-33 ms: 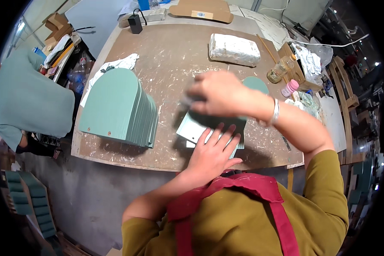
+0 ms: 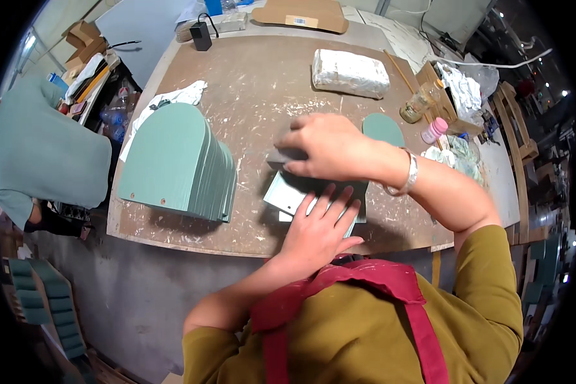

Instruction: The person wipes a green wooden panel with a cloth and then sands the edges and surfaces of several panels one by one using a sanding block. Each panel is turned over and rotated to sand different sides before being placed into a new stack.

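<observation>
My left hand [image 2: 319, 232] lies flat with fingers spread on a pale green panel [image 2: 280, 193] near the table's front edge, close to a small hole in it. My right hand [image 2: 331, 148] is closed around a grey block [image 2: 280, 158], which looks like a sanding block, over the panel's far left part. My right hand and forearm hide much of the panel. Beyond that wrist shows a rounded green end [image 2: 383, 129]; whether it belongs to the same panel I cannot tell. To the left stands a thick stack of arch-topped green panels [image 2: 165, 157], with small holes along the lower edge.
A white wrapped bundle [image 2: 351, 73] lies at the back of the scratched brown table [image 2: 256, 77]. At right are a glass jar [image 2: 416, 109], a pink-capped bottle [image 2: 434, 130] and a cardboard box [image 2: 451, 112]. A white cloth [image 2: 189, 95] lies behind the stack. Another person [image 2: 48, 144] is at far left.
My right hand has shifted slightly toward me with the grey block, which shows more clearly now. My left hand stays in place on the panel.
</observation>
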The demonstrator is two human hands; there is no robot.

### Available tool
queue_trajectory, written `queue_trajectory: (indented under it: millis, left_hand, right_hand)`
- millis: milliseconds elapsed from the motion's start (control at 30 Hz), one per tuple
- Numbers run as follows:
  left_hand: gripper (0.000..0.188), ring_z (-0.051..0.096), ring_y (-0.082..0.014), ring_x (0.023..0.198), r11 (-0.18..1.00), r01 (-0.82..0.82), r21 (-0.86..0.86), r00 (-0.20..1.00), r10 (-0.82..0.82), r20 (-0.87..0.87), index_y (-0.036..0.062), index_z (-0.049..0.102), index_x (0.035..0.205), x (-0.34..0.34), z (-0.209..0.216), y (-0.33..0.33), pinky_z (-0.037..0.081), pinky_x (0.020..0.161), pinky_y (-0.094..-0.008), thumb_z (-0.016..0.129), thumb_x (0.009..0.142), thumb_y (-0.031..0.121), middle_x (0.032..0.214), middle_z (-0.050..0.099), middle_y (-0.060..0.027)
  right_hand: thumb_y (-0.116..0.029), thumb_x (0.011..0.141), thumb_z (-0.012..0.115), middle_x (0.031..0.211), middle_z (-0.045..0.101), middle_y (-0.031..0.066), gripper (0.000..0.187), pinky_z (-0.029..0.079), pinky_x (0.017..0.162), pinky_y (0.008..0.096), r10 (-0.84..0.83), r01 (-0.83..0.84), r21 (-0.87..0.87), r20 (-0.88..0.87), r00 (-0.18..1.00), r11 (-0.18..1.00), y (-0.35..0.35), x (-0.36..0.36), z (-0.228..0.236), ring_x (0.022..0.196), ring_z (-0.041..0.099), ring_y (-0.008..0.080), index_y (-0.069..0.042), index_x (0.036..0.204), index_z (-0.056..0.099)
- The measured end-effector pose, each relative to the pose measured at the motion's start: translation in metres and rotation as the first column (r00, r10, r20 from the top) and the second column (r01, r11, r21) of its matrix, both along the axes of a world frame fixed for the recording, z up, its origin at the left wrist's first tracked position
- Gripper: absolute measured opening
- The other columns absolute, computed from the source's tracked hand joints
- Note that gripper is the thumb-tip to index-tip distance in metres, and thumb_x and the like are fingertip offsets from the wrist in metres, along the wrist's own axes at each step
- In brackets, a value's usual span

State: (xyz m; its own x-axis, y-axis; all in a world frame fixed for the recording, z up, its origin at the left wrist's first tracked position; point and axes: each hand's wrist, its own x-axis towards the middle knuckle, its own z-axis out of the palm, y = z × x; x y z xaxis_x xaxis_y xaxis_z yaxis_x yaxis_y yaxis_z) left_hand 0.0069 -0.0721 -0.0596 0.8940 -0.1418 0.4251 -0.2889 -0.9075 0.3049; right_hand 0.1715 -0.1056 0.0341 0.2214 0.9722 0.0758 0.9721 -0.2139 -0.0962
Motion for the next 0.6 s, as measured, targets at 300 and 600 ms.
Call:
queue_trajectory:
  millis: [300, 600]
  left_hand:
    - [0.067, 0.047, -0.0309, 0.13, 0.997, 0.016, 0.071, 1.0, -0.016, -0.004, 0.0136, 0.056, 0.135, 0.001, 0.001, 0.002, 0.035, 0.105, -0.0482, 0.069, 0.081, 0.051, 0.146, 0.048, -0.0084]
    - [0.069, 0.048, -0.0319, 0.128, 0.977, 0.082, 0.196, 0.996, -0.072, -0.056, 0.0119, 0.055, 0.136, 0.005, 0.019, 0.011, 0.038, 0.103, -0.0462, 0.069, 0.081, 0.051, 0.146, 0.047, -0.0092]
  right_hand:
    - [-0.044, 0.085, 0.063, 0.107, 0.069, 0.0187, 0.048, 0.052, 0.092, 0.042, -0.226, 0.201, -0.154, -0.169, 0.959, 0.967, 0.003, 0.029, 0.005, 0.103, 0.066, 0.0345, -0.011, 0.119, 0.069]
    - [-0.05, 0.085, 0.059, 0.106, 0.071, 0.0176, 0.051, 0.051, 0.09, 0.0424, -0.342, 0.351, -0.028, -0.305, 0.889, 0.936, -0.028, 0.057, -0.001, 0.101, 0.067, 0.0338, -0.009, 0.112, 0.072]
